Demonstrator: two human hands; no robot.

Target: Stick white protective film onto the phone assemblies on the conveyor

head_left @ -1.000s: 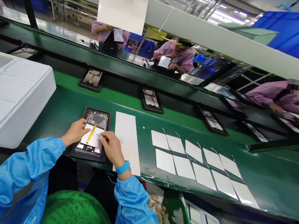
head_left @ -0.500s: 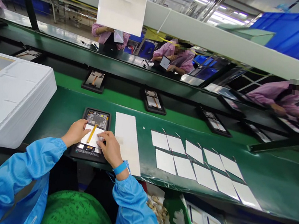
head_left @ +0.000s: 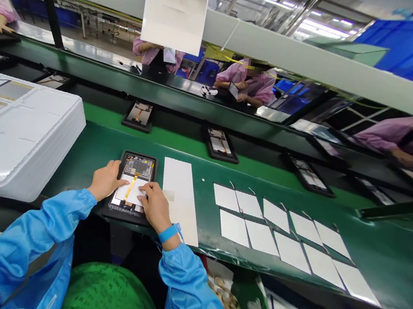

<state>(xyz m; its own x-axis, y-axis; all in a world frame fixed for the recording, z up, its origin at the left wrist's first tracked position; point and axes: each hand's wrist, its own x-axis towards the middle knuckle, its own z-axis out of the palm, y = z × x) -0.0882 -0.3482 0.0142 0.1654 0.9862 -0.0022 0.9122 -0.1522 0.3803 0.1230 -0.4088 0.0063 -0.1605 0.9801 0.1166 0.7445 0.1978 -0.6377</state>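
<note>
An open tablet (head_left: pixel 139 166) with its circuit board showing lies in a black tray (head_left: pixel 155 172) at the bench's front edge. A flat white battery (head_left: pixel 121 192) fills its lower half, crossed by a yellow ribbon cable (head_left: pixel 131 188). My left hand (head_left: pixel 106 181) rests at the tray's left side, thumb stretched over the battery, fingers apart from it. Bent over the battery's right part, my right hand (head_left: pixel 156 205) has thumb and fingertips drawn together; whatever is between them is too small to make out. A white sheet (head_left: pixel 181 187) lies just right of the tray.
Several white batteries (head_left: pixel 248 204) with short wires lie in two rows at right. Stacked white plastic trays (head_left: pixel 51 145) stand at left. Beyond, a green conveyor (head_left: pixel 177 142) carries tablets in black trays. Co-workers in pink sit across. A green box (head_left: pixel 253 303) stands below the bench.
My left hand has moved from the tablet's upper left corner area to its left side, thumb over the battery. My right hand stays on the battery. The whole view has shifted slightly.
</note>
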